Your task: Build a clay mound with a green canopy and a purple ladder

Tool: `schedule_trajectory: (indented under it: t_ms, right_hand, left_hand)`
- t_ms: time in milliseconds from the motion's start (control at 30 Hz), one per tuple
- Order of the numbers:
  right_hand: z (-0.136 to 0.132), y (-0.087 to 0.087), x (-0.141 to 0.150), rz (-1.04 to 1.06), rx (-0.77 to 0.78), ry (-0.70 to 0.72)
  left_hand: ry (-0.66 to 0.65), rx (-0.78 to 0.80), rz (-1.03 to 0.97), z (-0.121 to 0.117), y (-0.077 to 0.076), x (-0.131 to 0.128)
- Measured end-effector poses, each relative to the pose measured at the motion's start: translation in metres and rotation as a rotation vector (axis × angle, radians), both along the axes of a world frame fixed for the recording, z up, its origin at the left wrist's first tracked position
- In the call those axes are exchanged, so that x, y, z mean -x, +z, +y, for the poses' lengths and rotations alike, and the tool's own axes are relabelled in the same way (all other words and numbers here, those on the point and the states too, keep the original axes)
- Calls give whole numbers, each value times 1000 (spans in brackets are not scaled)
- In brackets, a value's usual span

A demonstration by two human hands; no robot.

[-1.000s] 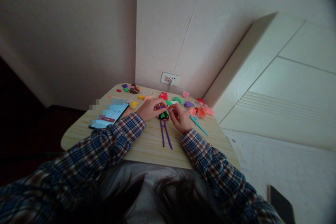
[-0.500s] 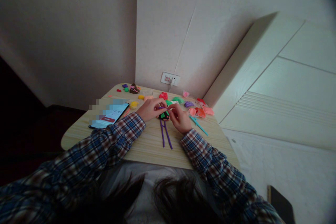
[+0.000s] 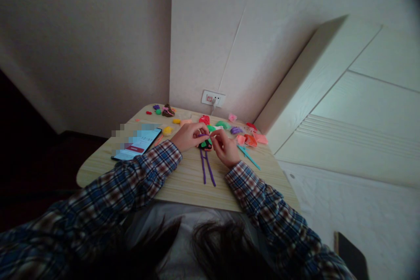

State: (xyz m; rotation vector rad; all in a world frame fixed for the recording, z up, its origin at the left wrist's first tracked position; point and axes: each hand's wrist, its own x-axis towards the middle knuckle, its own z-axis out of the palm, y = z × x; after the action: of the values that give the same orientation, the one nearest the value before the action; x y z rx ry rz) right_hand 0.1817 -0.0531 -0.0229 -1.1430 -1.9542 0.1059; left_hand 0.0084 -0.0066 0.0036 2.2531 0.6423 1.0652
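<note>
My left hand (image 3: 189, 137) is closed in a pinch on a thin purple strip of modelling clay (image 3: 202, 135). Its fingertips meet those of my right hand (image 3: 225, 147), which pinches too, though what lies between its fingers is too small to make out. Just below the fingertips is a black clay piece (image 3: 205, 145) with green and pink patches, partly hidden by my hands. Two long purple clay strips (image 3: 204, 169) run from it toward me on the wooden table (image 3: 177, 183), joined by a short crosspiece near the top.
A phone (image 3: 139, 143) lies at the left. Yellow clay (image 3: 167, 131), a brown clay figure (image 3: 168, 111), a green packet (image 3: 223, 125) and a purple packet (image 3: 236, 130) sit farther back. Right of my hands are orange packets (image 3: 250, 140) and a turquoise tool (image 3: 249, 158). A wall socket (image 3: 213, 98) is behind.
</note>
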Motion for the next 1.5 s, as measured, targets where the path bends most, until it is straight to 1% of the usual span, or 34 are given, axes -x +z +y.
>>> schedule_trajectory:
  t_ms: [200,433,833,1033,1267,1500]
  right_hand:
    - [0,0,0,-5,13,19]
    - [0,1,0,0,9,0]
    - [0,0,-1,9,6,-18]
    - [0,1,0,0,1,-10]
    - [1,0,0,12,-4,-21]
    - [2,-3,-1,13,3,-18]
  left_hand:
    - [5,-14,-7,1,-1,0]
    - [-28,31,1,2,-1,0]
    - [-7,53,-1,1,-1,0]
    - [30,44,2,2,0,0]
    - [-5,83,1,1,-1,0]
    - [-1,44,0,2,-1,0]
